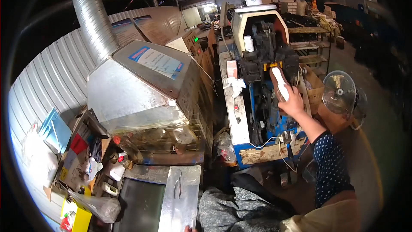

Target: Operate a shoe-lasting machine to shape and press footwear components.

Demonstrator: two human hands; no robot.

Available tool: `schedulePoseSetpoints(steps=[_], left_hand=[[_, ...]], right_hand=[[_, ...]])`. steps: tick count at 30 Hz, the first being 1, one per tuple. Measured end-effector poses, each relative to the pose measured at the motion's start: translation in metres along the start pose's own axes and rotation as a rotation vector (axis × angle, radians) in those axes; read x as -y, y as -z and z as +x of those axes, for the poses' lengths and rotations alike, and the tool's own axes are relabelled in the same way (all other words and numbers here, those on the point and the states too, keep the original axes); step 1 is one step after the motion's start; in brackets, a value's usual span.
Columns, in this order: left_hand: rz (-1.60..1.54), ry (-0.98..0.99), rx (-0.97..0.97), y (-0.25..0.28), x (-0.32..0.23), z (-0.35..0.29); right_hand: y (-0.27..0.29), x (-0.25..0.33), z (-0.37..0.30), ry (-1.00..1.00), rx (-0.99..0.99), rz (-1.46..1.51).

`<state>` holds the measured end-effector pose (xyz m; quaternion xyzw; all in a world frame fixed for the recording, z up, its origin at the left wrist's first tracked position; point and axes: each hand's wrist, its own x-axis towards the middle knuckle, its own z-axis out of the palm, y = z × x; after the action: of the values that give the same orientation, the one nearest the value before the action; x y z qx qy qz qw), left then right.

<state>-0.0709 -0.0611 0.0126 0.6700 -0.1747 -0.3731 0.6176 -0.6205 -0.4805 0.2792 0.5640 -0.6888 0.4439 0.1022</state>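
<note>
My right hand reaches forward and grips the near end of a brown shoe upper with a long white sole face turned up. The shoe's far end meets the black clamping parts of a blue and cream shoe machine, by a yellow piece. Of my left hand, only fingertips show at the bottom edge, by a bare metal plate; the rest is out of the picture. On that plate lies a pair of pincers, apart from my fingers.
A metal hooded box with a silver duct stands left, above a dark conveyor belt. A white bottle and a crumpled white cloth sit on the machine. A wire-caged fan stands right; cables hang in front.
</note>
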Motion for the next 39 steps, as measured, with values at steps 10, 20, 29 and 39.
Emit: schedulePoseSetpoints(steps=[10, 20, 29, 39], left_hand=[[0.199, -0.415, 0.694, -0.185, -0.172, -0.054], [-0.014, -0.074, 0.6, -0.148, -0.18, -0.046], [0.51, -0.169, 0.345, -0.055, -0.082, 0.06], [1.234, -0.653, -0.036, -0.022, -0.029, 0.13]], right_hand=[[0.009, 0.123, -0.22, 0.18, 0.26, 1.123], [-0.01, 0.189, -0.317, -0.745, 1.926, 1.741], [-0.024, 0.118, -0.393, -1.291, 1.98, 1.139], [-0.2, 0.21, -0.291, -0.875, 0.723, 1.424]])
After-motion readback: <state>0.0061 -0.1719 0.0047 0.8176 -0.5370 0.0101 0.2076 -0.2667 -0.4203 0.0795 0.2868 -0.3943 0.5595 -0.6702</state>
